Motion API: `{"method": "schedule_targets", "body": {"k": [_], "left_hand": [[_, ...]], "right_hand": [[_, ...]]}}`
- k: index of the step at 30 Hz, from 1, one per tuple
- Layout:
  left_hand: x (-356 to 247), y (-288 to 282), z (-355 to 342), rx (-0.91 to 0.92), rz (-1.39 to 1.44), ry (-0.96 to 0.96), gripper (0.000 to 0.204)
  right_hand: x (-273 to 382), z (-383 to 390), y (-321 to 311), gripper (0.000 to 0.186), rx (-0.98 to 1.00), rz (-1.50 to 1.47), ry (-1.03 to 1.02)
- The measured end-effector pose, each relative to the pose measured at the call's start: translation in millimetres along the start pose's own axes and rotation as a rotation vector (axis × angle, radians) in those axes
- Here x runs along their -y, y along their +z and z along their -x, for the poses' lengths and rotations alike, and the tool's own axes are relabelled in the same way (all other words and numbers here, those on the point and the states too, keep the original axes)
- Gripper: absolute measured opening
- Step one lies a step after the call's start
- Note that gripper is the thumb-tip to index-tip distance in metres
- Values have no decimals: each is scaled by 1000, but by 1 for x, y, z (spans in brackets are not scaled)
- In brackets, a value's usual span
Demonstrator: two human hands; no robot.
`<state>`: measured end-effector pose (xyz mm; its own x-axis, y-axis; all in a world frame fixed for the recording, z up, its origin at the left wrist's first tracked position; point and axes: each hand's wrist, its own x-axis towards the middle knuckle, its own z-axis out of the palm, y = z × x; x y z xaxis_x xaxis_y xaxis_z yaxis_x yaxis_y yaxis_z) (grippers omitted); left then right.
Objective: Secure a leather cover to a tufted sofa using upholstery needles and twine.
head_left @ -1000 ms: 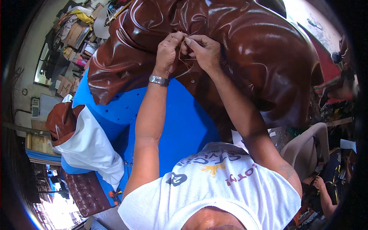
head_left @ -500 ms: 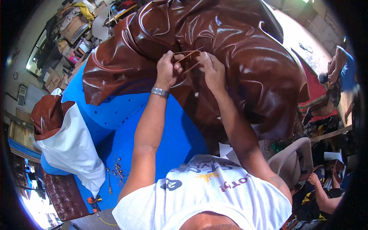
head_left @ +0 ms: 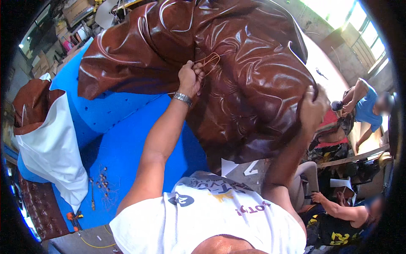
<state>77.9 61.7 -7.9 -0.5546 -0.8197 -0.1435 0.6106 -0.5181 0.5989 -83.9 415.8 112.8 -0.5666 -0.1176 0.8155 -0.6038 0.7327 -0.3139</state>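
Observation:
Brown glossy leather-like upholstery (head_left: 262,72), with puckered dimples down its middle, is draped over blue foam (head_left: 139,148). My left hand (head_left: 190,79), a metal watch on its wrist, is closed on a looped tan cord (head_left: 211,59). The loop stands up from the fingers, just above the upholstery. My right hand (head_left: 312,109) lies over the bulging right side of the upholstery. Its fingers look spread, though the hand is partly smeared by motion.
Several small buttons with threads (head_left: 103,182) lie on the foam beside a slim long-handled tool (head_left: 92,192). An orange-and-black tool (head_left: 75,219) sits near a yellow hose (head_left: 97,245). White-backed upholstery (head_left: 50,144) hangs at left. Two people (head_left: 367,108) are at right.
My right hand has left the cord and moved right and nearer, onto the upholstery. My left hand still holds the cord. The view has shifted, showing more of the right side.

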Motion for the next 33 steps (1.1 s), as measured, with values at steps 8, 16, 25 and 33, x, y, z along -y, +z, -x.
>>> {"method": "schedule_targets", "body": {"k": [8, 16, 25, 33], "left_hand": [[16, -5, -38, 188, -56, -43, 28], [19, 101, 18, -9, -741, 958, 27], [16, 116, 4, 81, -1018, 993, 31], [38, 119, -25, 135, -1015, 934, 33]], "right_hand": [[8, 10, 6, 53, 68, 117, -50], [-6, 12, 0, 54, 49, 127, -33], [-8, 14, 1, 55, 65, 54, 3], [0, 13, 2, 52, 23, 88, -19]]}}
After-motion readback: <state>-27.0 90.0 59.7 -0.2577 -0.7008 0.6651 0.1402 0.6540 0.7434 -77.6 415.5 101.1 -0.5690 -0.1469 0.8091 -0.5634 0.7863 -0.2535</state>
